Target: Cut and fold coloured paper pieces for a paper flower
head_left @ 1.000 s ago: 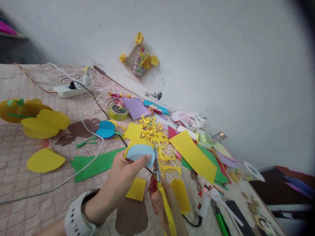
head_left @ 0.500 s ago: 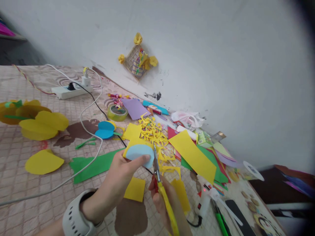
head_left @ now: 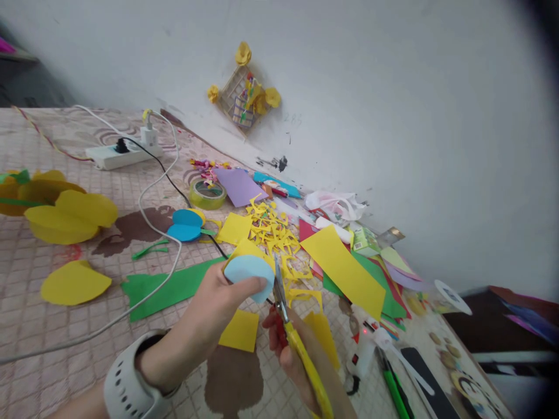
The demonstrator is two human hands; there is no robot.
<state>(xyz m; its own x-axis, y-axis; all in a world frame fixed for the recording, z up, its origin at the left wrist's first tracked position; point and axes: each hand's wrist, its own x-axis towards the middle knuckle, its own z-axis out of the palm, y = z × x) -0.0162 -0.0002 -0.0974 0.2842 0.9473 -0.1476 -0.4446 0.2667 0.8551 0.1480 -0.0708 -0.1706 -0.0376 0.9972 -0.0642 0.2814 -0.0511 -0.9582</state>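
My left hand (head_left: 227, 294) pinches a light blue rounded paper piece (head_left: 248, 272) against a sheet of yellow paper (head_left: 251, 249), thumb on top. A pale watch sits on that wrist. In my right hand (head_left: 290, 343) are scissors (head_left: 282, 299) with yellow and red handles, their blades parted slightly and pointing away from me. The blades lie along the right edge of the held papers; whether they touch it I cannot tell. Below the hands lies a yellow paper square (head_left: 239, 330). Yellow paper scraps (head_left: 273, 227) are heaped just beyond.
A white cable (head_left: 142, 203) runs from a power strip (head_left: 124, 154) across the left side. A tape roll (head_left: 207, 194) stands near a purple sheet (head_left: 241, 186). At right are a yellow sheet (head_left: 345, 270), a glue gun (head_left: 362, 352) and a green-handled cutter (head_left: 395, 390).
The scissor blades have parted a little, and the handles have spread. The held light blue piece has turned slightly. The whole view has shifted a little.
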